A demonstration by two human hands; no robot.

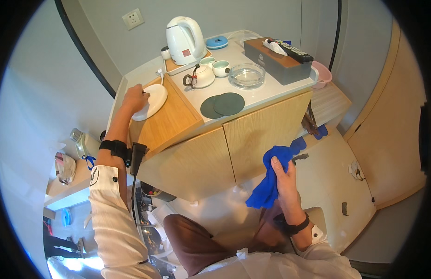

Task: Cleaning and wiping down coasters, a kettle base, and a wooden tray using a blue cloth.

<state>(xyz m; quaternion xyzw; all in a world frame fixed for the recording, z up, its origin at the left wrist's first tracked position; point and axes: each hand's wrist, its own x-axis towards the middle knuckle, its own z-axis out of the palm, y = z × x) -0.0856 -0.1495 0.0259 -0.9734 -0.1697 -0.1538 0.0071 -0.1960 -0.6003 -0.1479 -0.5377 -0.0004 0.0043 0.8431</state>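
Observation:
My left hand (136,98) is on the edge of a round white kettle base (153,103), its fingers closed at the rim; whether it grips the base is hard to see. The base, with a white plug (160,72) beside it, lies on a wooden tray (177,111) at the cabinet's left end. A bunched blue cloth (269,181) hangs from my right hand (285,178), in front of the cabinet doors. Behind the tray are a white electric kettle (182,42), a small teapot (203,76), cups (221,68), a glass ashtray (247,76) and dark round coasters (229,104).
A tissue box (276,64) with a remote control (295,52) on it stands at the counter's right, near a pink basin (321,75). A blue lidded item (217,42) lies at the back. Below stands a bin (163,196); a flask (84,141) is at left.

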